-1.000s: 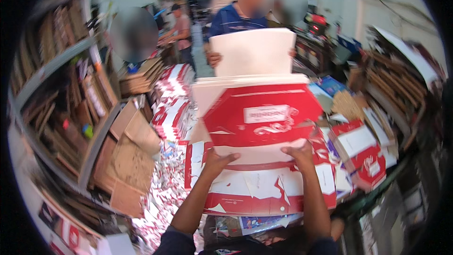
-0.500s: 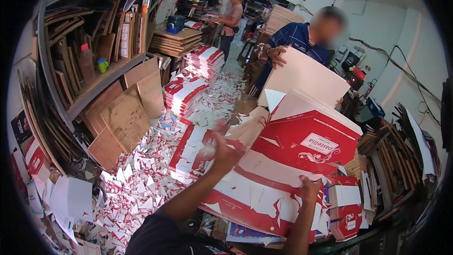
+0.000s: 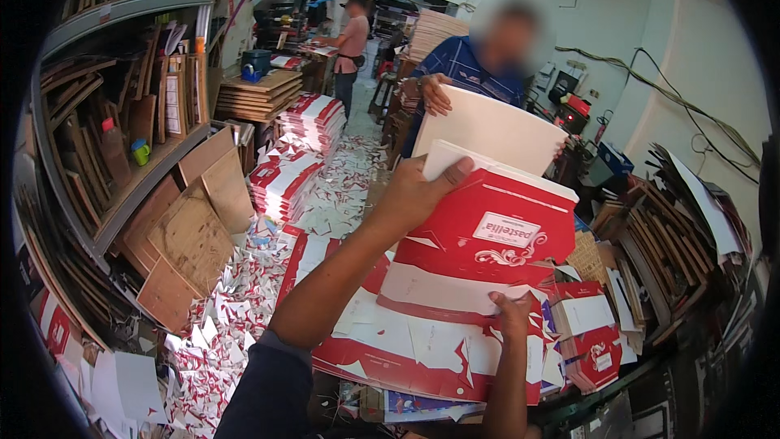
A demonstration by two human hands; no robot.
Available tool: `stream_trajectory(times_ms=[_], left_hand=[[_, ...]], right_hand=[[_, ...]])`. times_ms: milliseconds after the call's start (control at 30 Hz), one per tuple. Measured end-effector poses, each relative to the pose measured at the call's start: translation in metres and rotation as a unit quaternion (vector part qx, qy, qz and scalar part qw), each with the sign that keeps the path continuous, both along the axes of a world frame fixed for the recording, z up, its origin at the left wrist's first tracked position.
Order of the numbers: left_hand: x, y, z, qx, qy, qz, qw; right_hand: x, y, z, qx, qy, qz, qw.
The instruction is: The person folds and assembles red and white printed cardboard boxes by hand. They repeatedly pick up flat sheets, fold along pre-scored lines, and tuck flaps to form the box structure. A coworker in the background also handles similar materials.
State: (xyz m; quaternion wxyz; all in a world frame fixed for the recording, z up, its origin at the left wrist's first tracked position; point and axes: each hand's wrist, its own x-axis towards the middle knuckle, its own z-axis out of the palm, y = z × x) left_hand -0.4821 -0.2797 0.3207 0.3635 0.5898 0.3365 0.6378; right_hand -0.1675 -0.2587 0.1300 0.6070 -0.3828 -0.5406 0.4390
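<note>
I hold a tilted bundle of flat red-and-white printed cardboard sheets (image 3: 487,232) upright in front of me. My left hand (image 3: 418,191) grips its upper left edge with the thumb across the top. My right hand (image 3: 513,317) clasps its lower edge. The bundle stands on a larger stack of red-and-white die-cut sheets (image 3: 422,349) lying flat on the work surface. Just beyond it, a person in a blue shirt (image 3: 463,73) faces me and holds a white stack of sheets (image 3: 496,126) on edge.
A metal shelf rack (image 3: 122,114) full of wooden boards fills the left. Paper offcuts (image 3: 236,301) litter the floor beside piles of red-and-white sheets (image 3: 296,154). Another person (image 3: 353,41) works at the back. Small red box stacks (image 3: 593,333) and boards crowd the right.
The view has swung back toward level. My left hand has moved from the bundle's lower left up to its top edge, and the bundle stands more upright.
</note>
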Motion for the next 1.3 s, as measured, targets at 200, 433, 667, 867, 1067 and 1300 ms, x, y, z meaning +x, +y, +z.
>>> stream_trajectory(times_ms=[200,433,667,867,1067,1300], left_hand=[[-0.002,-0.001,0.008,-0.085,-0.081,-0.079,0.990],[0.026,0.006,-0.009,0.068,-0.211,0.175,0.959],[-0.009,0.026,-0.021,-0.103,-0.428,0.037,0.897],[-0.019,0.034,-0.045,-0.066,-0.503,-0.091,0.857],[-0.010,0.046,-0.064,0.025,-0.669,-0.061,0.740],[-0.003,0.038,-0.069,0.040,-0.411,0.106,0.905]], right_hand=[[-0.001,-0.007,0.004,0.018,-0.006,-0.014,1.000],[0.001,0.002,-0.002,0.032,-0.019,-0.048,0.998],[-0.005,0.000,0.000,0.033,0.015,-0.026,0.999],[0.000,0.003,-0.008,0.027,0.024,-0.038,0.999],[0.008,0.002,-0.011,-0.014,-0.016,-0.025,0.999],[0.004,0.007,-0.011,0.014,0.030,-0.004,0.999]])
